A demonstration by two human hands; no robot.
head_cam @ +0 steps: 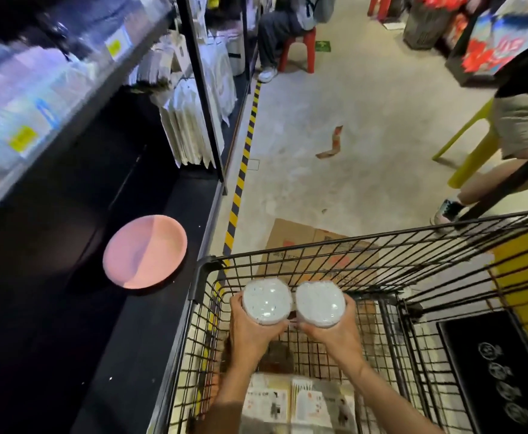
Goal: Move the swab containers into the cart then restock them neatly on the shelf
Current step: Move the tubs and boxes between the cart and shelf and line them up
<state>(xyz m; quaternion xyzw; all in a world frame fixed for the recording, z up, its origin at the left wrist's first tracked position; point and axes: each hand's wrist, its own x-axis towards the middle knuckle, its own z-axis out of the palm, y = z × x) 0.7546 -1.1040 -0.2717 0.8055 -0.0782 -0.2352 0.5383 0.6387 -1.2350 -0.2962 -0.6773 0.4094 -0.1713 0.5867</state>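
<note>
Two swab containers are up over the wire cart [366, 261], so my guess is restocking is barely underway. Left of the cart, the black shelf [68, 308] only has a pink plate [145, 256]. Left hand [250, 333] clamps one swab container [267, 300], right hand [337, 335] the other [319, 303]; printed packets [300, 402] lie in the cart.

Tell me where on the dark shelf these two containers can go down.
Bare dark shelf lies all round the pink plate, widest nearer you and left of the cart. Farther along, hanging white packets crowd it.
</note>
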